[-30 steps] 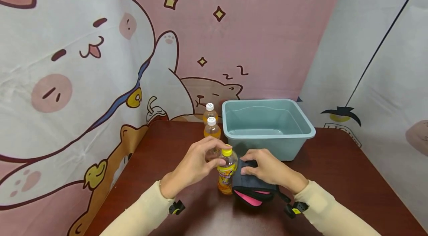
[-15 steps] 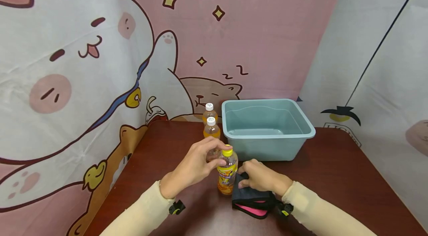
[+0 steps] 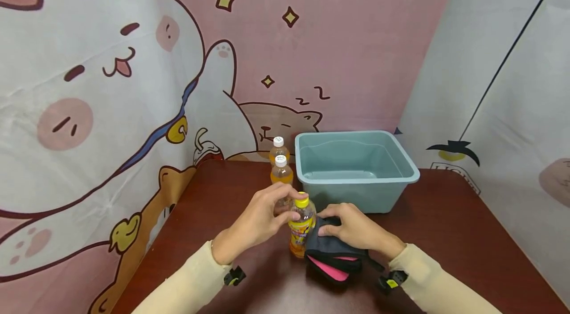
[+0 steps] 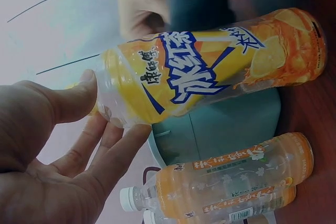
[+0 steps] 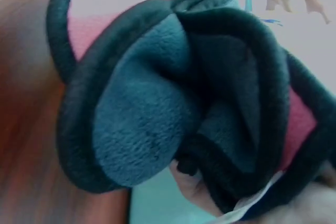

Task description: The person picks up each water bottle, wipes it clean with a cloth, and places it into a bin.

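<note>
My left hand (image 3: 262, 217) pinches the neck of an iced tea bottle (image 3: 302, 230) with a yellow cap, which stands upright on the table. In the left wrist view, thumb and fingers curl round the top of the bottle (image 4: 184, 72), just above its yellow label. Against the bottle's right side, my right hand (image 3: 352, 227) grips a folded cloth (image 3: 329, 249), dark grey with black edging and pink on its other face. The right wrist view is mostly filled by the plush cloth (image 5: 147, 108), which hides most of that hand's fingers.
Behind the left hand, two white-capped bottles of orange drink stand in a row, the nearer bottle (image 3: 281, 175) partly covering the other bottle (image 3: 278, 153). A light blue-green plastic bin (image 3: 356, 195) stands at the back right of the dark red-brown table (image 3: 445, 235).
My right hand slid with the cloth down toward the near side half a second ago, then came back up along the bottle. The left hand and the bottle stay in place.
</note>
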A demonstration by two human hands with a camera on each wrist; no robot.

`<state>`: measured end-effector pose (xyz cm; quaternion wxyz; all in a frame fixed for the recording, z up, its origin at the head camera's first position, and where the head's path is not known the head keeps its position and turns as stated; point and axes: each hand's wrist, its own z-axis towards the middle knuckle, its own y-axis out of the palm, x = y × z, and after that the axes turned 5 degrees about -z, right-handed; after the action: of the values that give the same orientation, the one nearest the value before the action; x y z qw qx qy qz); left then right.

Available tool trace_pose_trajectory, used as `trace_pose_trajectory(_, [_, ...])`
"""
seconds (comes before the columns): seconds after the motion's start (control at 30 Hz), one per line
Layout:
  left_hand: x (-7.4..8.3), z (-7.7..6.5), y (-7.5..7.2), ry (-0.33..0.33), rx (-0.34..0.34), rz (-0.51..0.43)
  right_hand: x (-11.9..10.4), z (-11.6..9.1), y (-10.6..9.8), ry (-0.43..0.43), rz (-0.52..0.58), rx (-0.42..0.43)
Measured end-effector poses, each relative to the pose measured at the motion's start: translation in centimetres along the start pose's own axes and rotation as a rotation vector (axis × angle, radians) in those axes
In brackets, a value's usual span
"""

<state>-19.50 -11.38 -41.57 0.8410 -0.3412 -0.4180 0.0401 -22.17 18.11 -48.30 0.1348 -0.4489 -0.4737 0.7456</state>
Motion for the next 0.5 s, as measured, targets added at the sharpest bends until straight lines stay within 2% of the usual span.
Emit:
trace_pose_trajectory(0.23, [-0.2, -0.1, 0.1, -0.001, -0.009, -0.001, -1.5, -0.7, -2.0, -0.007, 0.066, 0.136])
trace_pose_trajectory(0.5, [-0.1, 0.0, -0.1, 0.010, -0.011, 0.017, -3.4, -0.2, -3.0, -0.046, 0.043, 0.296])
